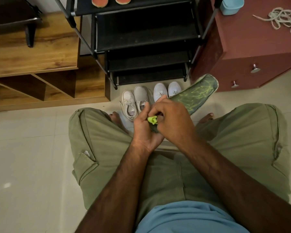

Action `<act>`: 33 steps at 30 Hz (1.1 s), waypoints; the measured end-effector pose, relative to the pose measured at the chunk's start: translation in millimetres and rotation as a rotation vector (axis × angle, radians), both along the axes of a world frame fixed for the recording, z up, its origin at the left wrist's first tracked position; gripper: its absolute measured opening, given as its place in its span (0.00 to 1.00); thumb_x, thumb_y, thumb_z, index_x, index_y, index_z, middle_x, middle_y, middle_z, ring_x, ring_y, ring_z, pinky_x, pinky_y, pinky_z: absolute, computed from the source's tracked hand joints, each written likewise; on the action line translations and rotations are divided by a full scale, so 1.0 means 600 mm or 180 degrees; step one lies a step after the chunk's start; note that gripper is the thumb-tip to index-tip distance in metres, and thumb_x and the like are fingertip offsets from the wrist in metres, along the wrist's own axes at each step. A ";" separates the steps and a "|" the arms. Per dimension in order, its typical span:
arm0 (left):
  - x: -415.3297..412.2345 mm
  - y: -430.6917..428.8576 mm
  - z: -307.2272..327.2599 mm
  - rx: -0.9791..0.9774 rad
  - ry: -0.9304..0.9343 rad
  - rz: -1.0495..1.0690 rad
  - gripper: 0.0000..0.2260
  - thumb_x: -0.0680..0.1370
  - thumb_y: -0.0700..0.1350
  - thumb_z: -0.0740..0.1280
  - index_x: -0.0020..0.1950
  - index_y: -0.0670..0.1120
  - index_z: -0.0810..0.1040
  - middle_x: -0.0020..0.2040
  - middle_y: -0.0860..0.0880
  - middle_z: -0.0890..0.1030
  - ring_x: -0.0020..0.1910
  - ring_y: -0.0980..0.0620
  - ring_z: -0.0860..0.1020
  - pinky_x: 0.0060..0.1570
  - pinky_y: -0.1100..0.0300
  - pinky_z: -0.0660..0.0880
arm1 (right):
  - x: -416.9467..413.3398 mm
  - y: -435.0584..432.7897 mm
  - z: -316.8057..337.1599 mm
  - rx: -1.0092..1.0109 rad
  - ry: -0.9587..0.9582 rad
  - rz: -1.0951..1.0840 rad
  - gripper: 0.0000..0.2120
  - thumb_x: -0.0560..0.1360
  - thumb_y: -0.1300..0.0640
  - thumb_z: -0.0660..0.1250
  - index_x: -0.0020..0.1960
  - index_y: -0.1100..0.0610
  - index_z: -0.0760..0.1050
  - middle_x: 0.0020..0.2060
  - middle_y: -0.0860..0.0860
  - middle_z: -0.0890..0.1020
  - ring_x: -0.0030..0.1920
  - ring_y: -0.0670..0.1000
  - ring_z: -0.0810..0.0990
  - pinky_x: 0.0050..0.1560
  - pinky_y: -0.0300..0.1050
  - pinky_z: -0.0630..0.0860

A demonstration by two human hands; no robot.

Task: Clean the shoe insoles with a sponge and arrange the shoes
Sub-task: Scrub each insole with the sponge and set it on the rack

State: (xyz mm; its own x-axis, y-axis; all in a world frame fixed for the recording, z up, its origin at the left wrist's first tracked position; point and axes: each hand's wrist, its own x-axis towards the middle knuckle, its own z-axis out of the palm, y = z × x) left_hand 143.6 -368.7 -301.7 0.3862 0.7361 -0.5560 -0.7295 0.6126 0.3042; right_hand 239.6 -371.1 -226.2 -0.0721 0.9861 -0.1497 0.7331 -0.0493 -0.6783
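Cradles the near end of the insole (196, 93) in the left grip (144, 132), fingers curled round it; pinches a yellow-green sponge (152, 119) onto it with the right grip (173, 120). Hides that end and most of the sponge under both. Points the insole's long axis away and rightward, far end toward a maroon cabinet (242, 68). Shows four white shoes (141, 95) on the floor (32, 148) before the shoe rack (146, 31); two orange insoles (99, 1) cut off at the top edge.
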 end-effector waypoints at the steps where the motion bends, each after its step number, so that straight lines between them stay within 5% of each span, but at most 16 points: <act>1: -0.003 0.001 0.000 0.0034 0.0018 -0.0022 0.29 0.85 0.59 0.56 0.78 0.40 0.69 0.74 0.37 0.72 0.75 0.39 0.70 0.78 0.42 0.59 | 0.002 -0.002 0.001 -0.0025 -0.0009 0.0134 0.13 0.73 0.68 0.72 0.49 0.51 0.86 0.49 0.47 0.84 0.49 0.47 0.81 0.55 0.46 0.80; 5: -0.007 0.003 0.008 0.0124 0.0196 -0.0136 0.29 0.84 0.60 0.56 0.75 0.40 0.72 0.74 0.33 0.72 0.75 0.37 0.70 0.79 0.40 0.58 | 0.019 0.003 0.009 -0.0465 0.0020 0.0613 0.16 0.71 0.69 0.71 0.45 0.49 0.87 0.43 0.44 0.87 0.43 0.43 0.82 0.51 0.47 0.81; 9: -0.003 -0.004 0.003 0.0072 -0.0039 -0.0046 0.27 0.86 0.60 0.54 0.62 0.40 0.83 0.63 0.40 0.81 0.68 0.43 0.76 0.78 0.47 0.61 | 0.003 0.014 0.003 0.0051 0.0031 -0.0205 0.13 0.74 0.66 0.71 0.47 0.49 0.86 0.46 0.47 0.83 0.46 0.48 0.81 0.49 0.46 0.81; 14: -0.003 0.003 0.009 0.0156 0.0193 -0.0123 0.31 0.84 0.62 0.55 0.75 0.40 0.72 0.73 0.36 0.73 0.75 0.38 0.71 0.78 0.41 0.59 | 0.008 0.012 0.022 -0.0687 -0.0204 0.0385 0.12 0.73 0.64 0.74 0.44 0.47 0.87 0.43 0.44 0.87 0.44 0.43 0.83 0.50 0.42 0.81; 20: -0.001 -0.002 0.012 0.0099 -0.0007 -0.0126 0.26 0.85 0.59 0.57 0.66 0.39 0.79 0.64 0.39 0.80 0.68 0.41 0.76 0.73 0.47 0.66 | 0.002 0.026 0.008 -0.0214 0.0056 -0.0828 0.08 0.73 0.60 0.76 0.44 0.47 0.86 0.39 0.42 0.85 0.40 0.42 0.82 0.42 0.39 0.80; 25: -0.001 0.005 0.010 0.0064 0.0213 -0.0238 0.28 0.85 0.57 0.57 0.77 0.39 0.69 0.72 0.36 0.75 0.74 0.38 0.72 0.74 0.41 0.65 | 0.012 0.018 0.012 -0.1149 -0.0153 -0.0253 0.10 0.73 0.61 0.71 0.42 0.48 0.87 0.38 0.44 0.86 0.42 0.45 0.83 0.46 0.47 0.83; 30: -0.002 0.003 0.013 -0.0032 0.0009 -0.0251 0.24 0.86 0.55 0.57 0.70 0.37 0.74 0.65 0.38 0.79 0.68 0.41 0.76 0.67 0.48 0.74 | 0.005 0.030 0.011 -0.0567 0.0186 -0.1025 0.08 0.73 0.59 0.76 0.41 0.46 0.86 0.39 0.42 0.86 0.42 0.42 0.83 0.45 0.43 0.83; 33: -0.004 0.007 0.014 0.0012 0.0024 -0.0214 0.26 0.85 0.54 0.57 0.77 0.38 0.68 0.73 0.37 0.74 0.73 0.39 0.72 0.71 0.45 0.70 | 0.009 0.027 0.006 -0.0910 0.0072 -0.0674 0.08 0.73 0.59 0.73 0.46 0.47 0.86 0.39 0.43 0.86 0.42 0.44 0.84 0.46 0.47 0.84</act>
